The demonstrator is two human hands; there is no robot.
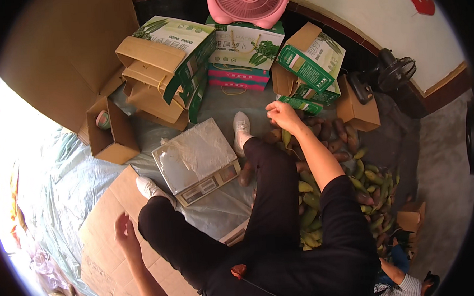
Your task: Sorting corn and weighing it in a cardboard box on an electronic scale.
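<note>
Two bare hands in play here: the right hand (283,116) is out over the upper end of the vegetable heap, fingers curled in, and whether they grip anything I cannot tell; the left hand (127,236) hangs loose beside the left knee, fingers half bent and free, above one flat cardboard sheet (106,249). Just below the right hand lies one green vegetable (286,138), its long axis running roughly away from the person; which end is the tip, I cannot make out. Around it, reddish vegetables (338,130), and nearer the right thigh green vegetables (310,216), overlapping too much to count, pointing every which way. Between the two white shoes (242,125), one scale (192,158), set askew, its panel edge turned toward the person. To its left, one open brown box (112,140) with one round roll (103,120) inside. Up top, one pink fan (250,4) on one green-and-white carton (245,44); one black fan (396,73) off right; and one co-worker (401,278) at lower right, partly visible.
</note>
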